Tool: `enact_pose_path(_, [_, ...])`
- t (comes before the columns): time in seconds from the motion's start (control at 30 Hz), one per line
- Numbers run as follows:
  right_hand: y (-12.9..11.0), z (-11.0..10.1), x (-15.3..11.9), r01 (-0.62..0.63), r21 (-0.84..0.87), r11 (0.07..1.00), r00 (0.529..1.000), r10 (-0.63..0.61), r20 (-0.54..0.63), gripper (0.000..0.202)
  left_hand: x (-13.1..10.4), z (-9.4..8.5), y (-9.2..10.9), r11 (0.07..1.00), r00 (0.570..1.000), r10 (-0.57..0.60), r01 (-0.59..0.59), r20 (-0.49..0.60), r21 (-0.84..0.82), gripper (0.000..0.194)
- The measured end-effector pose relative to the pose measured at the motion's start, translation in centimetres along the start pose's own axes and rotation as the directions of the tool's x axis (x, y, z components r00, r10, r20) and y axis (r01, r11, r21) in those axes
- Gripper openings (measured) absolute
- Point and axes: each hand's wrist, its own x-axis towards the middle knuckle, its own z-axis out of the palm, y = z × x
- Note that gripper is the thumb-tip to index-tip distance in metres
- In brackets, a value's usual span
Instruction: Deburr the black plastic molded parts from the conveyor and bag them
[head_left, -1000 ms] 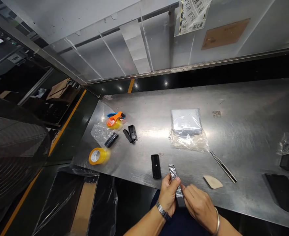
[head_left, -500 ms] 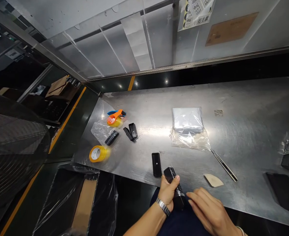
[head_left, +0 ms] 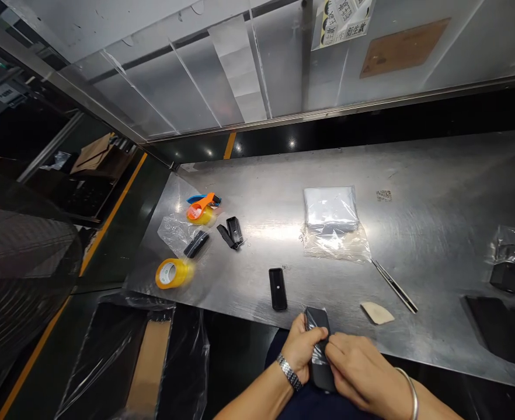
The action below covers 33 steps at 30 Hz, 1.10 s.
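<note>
A dark oblong case [head_left: 323, 373] with clear film around its middle is held over my lap at the table's front edge. My left hand [head_left: 299, 350] wraps round its left side, thumb on top. My right hand [head_left: 358, 367] is closed against its right side, fingertips at the film; whether they pinch the film is hidden. Just behind my left hand, a black open shell [head_left: 278, 289] lies on the metal table [head_left: 249, 280]. To the right lie a beige curved piece [head_left: 377, 313] and a pair of tweezers [head_left: 395, 286].
Plastic bags [head_left: 331, 210] lie mid-table. At left are yellow tape rolls [head_left: 173, 273], an orange tape cutter [head_left: 202, 206], small black parts [head_left: 231, 233] and a wrapped black piece [head_left: 196, 244]. Black parts [head_left: 514, 269] sit at far right. A plastic-lined box [head_left: 148, 367] stands below, left.
My right hand has moved left onto the case and now touches it. The case has turned more upright in my left hand. The whole view has shifted slightly.
</note>
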Motion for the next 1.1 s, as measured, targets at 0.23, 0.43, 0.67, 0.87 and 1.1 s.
enact_pose_path(0.23, [0.1,0.2,-0.8,-0.183,0.28,0.942,0.983,0.166,0.083,0.021,-0.6,-0.7,1.1,0.984,0.975,-0.161,0.171,0.155,-0.054,0.04])
enact_pose_path(0.43, [-0.7,0.5,-1.4,-0.064,0.343,0.937,0.994,0.092,-0.067,0.017,-0.1,-1.1,0.2,0.993,0.985,-0.108,0.114,0.133,-0.033,0.062])
enact_pose_path(0.67, [-0.1,1.1,-1.1,-0.262,0.565,0.783,0.95,0.311,0.009,0.013,1.1,-0.9,0.5,0.995,0.995,-0.095,0.094,-0.016,-0.015,0.063])
enact_pose_path(0.87, [0.3,0.8,0.2,-0.317,0.653,0.688,0.926,0.373,0.055,0.02,1.1,-0.6,1.3,0.995,0.995,-0.103,0.103,-0.001,0.013,0.054])
enact_pose_path(1.1, [-0.5,1.1,0.7,-0.334,0.551,0.765,0.891,0.447,-0.081,0.02,0.6,0.4,1.5,0.998,0.999,-0.041,0.041,-0.002,0.037,0.056])
